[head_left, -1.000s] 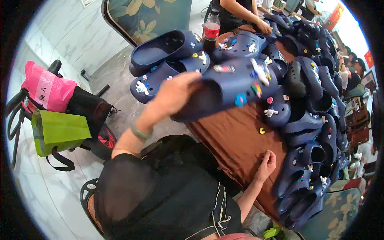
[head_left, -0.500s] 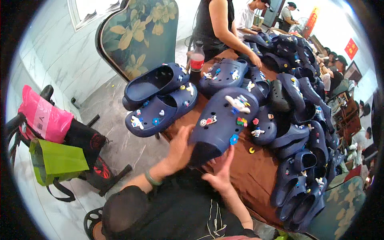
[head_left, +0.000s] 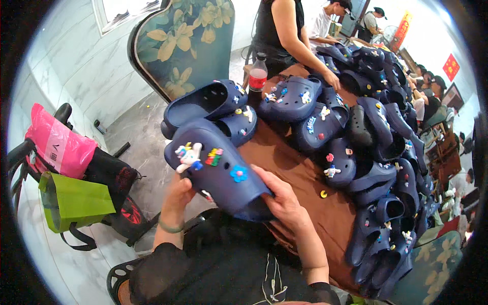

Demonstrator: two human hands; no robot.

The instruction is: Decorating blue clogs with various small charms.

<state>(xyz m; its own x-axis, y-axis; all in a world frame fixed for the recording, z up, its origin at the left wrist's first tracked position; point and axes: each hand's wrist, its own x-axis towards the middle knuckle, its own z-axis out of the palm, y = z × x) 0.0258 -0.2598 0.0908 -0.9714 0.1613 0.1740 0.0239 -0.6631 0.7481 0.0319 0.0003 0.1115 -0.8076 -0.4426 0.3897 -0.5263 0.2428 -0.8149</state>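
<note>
Both my hands hold a navy foam clog (head_left: 216, 160) above the table's near left edge. Its toe points to the upper left, and its foot opening faces the lower right. Shoe charms dot its top: a white cartoon figure, a small multicoloured piece and a blue flower. My left hand (head_left: 177, 195) grips the lower left side, its fingers partly hidden by the shoe. At the opening's edge my right hand (head_left: 282, 197) has its fingers on the rim. Just behind, a pair of similar clogs (head_left: 203, 101) is partly covered by the held one.
A brown cloth (head_left: 300, 175) covers the table, with a heap of navy clogs (head_left: 376, 173) on the right. A loose yellow charm (head_left: 324, 193) lies on the cloth. A bottle (head_left: 257, 73) stands at the back, beside a co-worker's arm (head_left: 290, 30). Left are a chair (head_left: 180, 46) and bags (head_left: 76, 201).
The clog has moved left and turned, its toe swinging from upper right to upper left. My right hand, spread below it before, now holds its opening. Another charm-covered clog behind is uncovered.
</note>
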